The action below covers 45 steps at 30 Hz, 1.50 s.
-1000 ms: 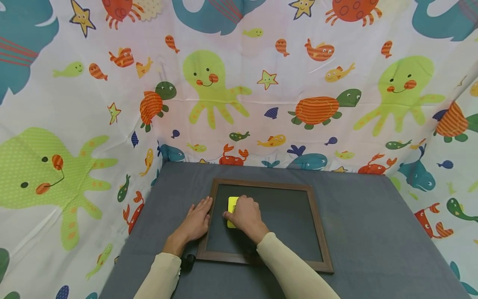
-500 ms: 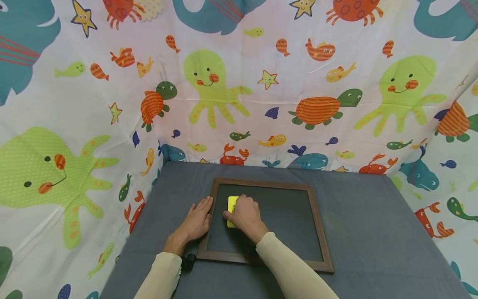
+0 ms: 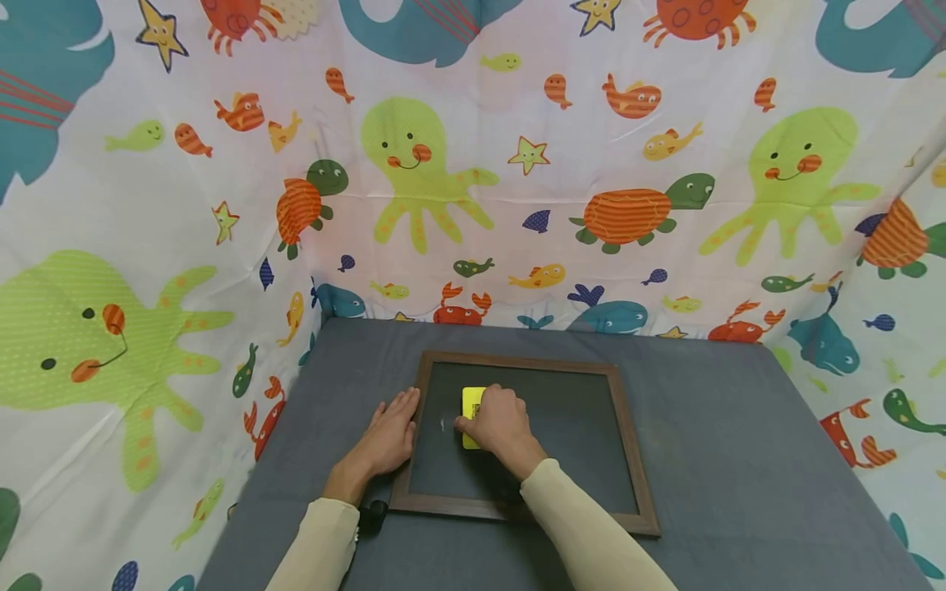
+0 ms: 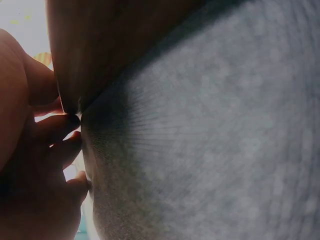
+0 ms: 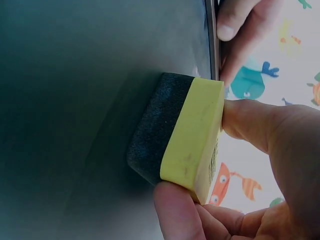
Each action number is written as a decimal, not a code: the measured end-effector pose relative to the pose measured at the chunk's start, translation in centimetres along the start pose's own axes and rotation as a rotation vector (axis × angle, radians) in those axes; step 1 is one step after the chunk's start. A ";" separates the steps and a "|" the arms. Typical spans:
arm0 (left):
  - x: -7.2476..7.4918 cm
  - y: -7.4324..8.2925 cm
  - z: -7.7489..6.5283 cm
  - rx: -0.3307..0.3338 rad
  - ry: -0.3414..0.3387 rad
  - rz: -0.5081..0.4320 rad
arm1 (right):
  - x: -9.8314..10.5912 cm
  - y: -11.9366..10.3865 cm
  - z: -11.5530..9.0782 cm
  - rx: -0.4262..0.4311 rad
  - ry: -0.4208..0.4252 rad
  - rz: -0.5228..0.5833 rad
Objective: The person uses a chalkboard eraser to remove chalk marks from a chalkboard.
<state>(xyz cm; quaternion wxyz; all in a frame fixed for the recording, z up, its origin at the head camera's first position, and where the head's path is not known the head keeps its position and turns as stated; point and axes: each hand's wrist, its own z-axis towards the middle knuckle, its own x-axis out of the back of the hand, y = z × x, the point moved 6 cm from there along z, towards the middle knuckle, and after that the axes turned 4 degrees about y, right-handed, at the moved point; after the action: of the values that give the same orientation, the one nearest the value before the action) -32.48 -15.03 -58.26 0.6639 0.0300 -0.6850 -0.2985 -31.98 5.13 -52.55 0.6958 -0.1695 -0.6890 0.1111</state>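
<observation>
A wood-framed chalkboard (image 3: pixel 562 443) lies flat on the grey-covered table in the head view. My right hand (image 3: pixel 504 423) grips a yellow eraser (image 3: pixel 471 419) over the left half of the board. In the right wrist view, the thumb and fingers pinch the yellow back of the eraser (image 5: pixel 192 130), and its dark felt side (image 5: pixel 160 120) faces the board. My left hand (image 3: pixel 386 439) rests with extended fingers along the frame's left edge. A dim left wrist view shows the left hand's fingers (image 4: pixel 65 150) against the dark frame edge. A small pale mark (image 3: pixel 443 424) shows left of the eraser.
Grey cloth (image 3: pixel 739 460) covers the table around the board. A small black object (image 3: pixel 373 517) is at the left wrist, by the frame's lower left corner. Curtains printed with sea animals (image 3: pixel 532 230) enclose the back and both sides.
My right hand has shifted slightly right with the eraser, and a small pale mark now shows where it was. The left hand and the board have stayed in place.
</observation>
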 end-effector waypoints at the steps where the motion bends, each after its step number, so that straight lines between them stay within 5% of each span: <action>1: 0.1 0.0 0.0 -0.003 0.000 -0.003 | 0.2 0.4 0.0 -0.006 0.000 0.006; 27: -0.1 0.1 -0.3 0.000 -0.007 -0.012 | 4.3 11.2 -1.4 -0.174 0.001 0.008; 45: -0.2 0.3 -0.2 -0.002 -0.007 -0.036 | 5.3 12.5 -1.4 -0.159 0.012 -0.027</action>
<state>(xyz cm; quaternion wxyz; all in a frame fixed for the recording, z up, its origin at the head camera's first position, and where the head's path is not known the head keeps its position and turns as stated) -32.15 -14.73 -58.31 0.6561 0.0407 -0.6864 -0.3110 -29.46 18.49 -52.55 0.6856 -0.2155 -0.6939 0.0456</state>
